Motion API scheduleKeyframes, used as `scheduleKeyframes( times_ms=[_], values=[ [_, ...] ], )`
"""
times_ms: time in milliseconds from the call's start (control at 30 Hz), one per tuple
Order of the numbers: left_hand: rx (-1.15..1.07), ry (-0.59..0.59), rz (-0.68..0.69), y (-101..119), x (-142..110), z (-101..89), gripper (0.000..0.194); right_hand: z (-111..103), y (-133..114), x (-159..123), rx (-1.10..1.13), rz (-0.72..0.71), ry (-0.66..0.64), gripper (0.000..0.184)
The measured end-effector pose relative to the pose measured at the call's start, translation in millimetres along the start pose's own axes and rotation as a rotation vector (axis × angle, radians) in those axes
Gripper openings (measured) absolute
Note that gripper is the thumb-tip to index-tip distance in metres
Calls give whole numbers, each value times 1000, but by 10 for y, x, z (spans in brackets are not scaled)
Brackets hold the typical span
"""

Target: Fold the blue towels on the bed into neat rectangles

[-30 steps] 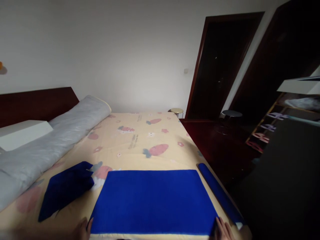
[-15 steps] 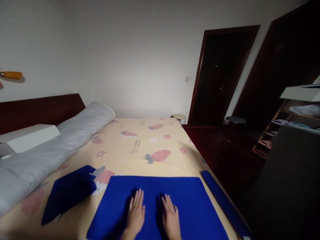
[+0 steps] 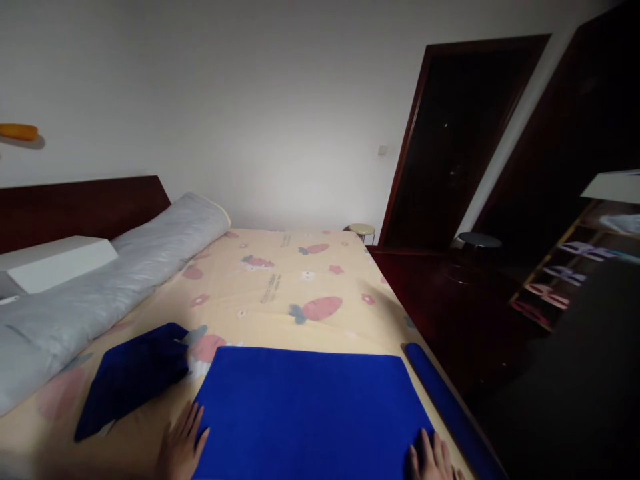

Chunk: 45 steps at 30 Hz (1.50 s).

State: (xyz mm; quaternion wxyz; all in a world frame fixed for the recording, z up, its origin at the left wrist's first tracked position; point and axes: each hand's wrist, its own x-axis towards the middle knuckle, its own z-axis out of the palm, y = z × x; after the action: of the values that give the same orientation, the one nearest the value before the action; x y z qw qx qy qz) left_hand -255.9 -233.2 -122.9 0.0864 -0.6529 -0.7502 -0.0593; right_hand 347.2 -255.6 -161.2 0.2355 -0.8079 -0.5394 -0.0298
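- Cloth slipping is the main risk, as I judge it: the blue towel (image 3: 310,413) is lying loose on a soft bed (image 3: 280,287), so uneven pressing from either side could be dragging it askew or bunching its edges.
- Another likely trouble is the near edge, which is running out of view below, so any fold or wrinkle there cannot be told.
- The blue towel is looking flat and smooth, a bright rectangle with straight edges, spreading between the two hands.
- The left hand (image 3: 181,448) is resting with fingers spread flat, touching the towel's left edge and gripping nothing.
- The right hand (image 3: 431,461) is lying flat at the towel's right near corner, fingers extended, holding nothing; its palm is partly cut off.
- A rolled blue cloth (image 3: 453,410) is lying just beyond the right hand, along the bed's edge.
- A crumpled dark blue cloth (image 3: 133,377) is sitting just beyond the left hand, apart from the towel.
- A grey bolster (image 3: 110,280) is stretching well away past the left hand.
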Motion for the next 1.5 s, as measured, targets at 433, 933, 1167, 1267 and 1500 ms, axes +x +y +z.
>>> scheduleKeyframes(
  times_ms=[433, 933, 1167, 1267, 1500],
  values=[
    [-253, -165, 411, 2178, -87, 22, 55, 549, -1327, -357, 48, -337, -232, 55],
    [-3, -32, 47, 926, -185, -100, 51, 64, -595, -215, -77, -28, -54, 64],
    [-243, -173, 469, 2612, -334, -163, 54, 115, -2068, -567, 126, -467, -462, 59],
    [-278, -225, 466, 2616, -313, -157, 53, 158, -1918, -549, 100, -450, -474, 55],
    [-46, -174, -145, 881, -246, -43, 57, 28, -290, -313, -59, -152, -144, 67]
  ],
)
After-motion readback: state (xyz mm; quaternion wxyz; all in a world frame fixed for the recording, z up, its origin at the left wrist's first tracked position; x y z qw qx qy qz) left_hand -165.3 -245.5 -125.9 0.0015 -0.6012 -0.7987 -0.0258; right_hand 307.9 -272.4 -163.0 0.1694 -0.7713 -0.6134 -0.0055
